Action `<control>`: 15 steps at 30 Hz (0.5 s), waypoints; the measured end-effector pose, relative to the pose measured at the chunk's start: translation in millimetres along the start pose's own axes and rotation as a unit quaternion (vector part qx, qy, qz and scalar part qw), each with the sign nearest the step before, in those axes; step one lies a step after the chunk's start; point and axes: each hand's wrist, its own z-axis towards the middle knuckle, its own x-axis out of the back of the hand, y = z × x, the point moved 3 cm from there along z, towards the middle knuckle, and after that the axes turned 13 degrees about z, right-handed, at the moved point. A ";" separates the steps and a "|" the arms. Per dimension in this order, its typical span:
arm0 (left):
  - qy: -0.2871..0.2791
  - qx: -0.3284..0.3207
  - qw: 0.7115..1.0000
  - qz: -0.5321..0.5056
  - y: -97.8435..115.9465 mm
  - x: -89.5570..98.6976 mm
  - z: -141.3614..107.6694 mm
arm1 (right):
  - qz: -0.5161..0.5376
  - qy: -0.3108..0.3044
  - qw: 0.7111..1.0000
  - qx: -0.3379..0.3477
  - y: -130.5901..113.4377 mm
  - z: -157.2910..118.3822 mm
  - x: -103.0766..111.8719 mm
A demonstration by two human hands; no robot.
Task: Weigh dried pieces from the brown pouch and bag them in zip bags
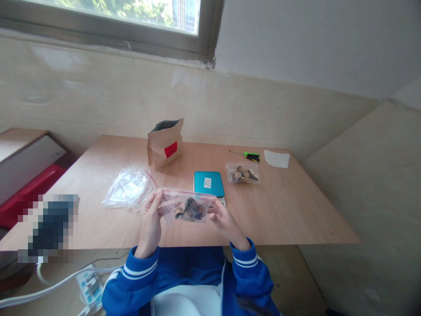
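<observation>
The person is wearing a bright blue track jacket (194, 267) with a smooth, slightly shiny finish, and its left sleeve (134, 281) and right sleeve (251, 272) are each showing a pair of white stripes (140, 270) running around the forearm just above a blue cuff. A white garment panel (186, 300) is showing down the chest, edged by a thin white strip (223, 281) along the jacket's opening, while both sleeves are ending at bare wrists.
</observation>
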 end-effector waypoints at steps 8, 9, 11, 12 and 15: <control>-0.133 0.047 0.983 0.116 -6.8 5.1 9.0 | 0.046 0.185 0.982 0.005 7.6 10.5 28.7; -0.144 0.043 0.980 0.134 -6.2 6.2 9.1 | 0.047 0.203 0.978 0.013 2.5 12.8 42.5; -0.160 0.032 0.973 0.161 -4.9 7.8 8.8 | 0.035 0.258 0.965 0.036 -8.5 16.9 77.3; -0.164 0.026 0.971 0.171 -4.3 8.3 8.7 | 0.028 0.300 0.952 0.054 -13.7 18.2 97.6; -0.163 0.013 0.967 0.195 -4.2 10.1 10.5 | 0.003 0.386 0.919 0.077 -20.5 21.0 157.1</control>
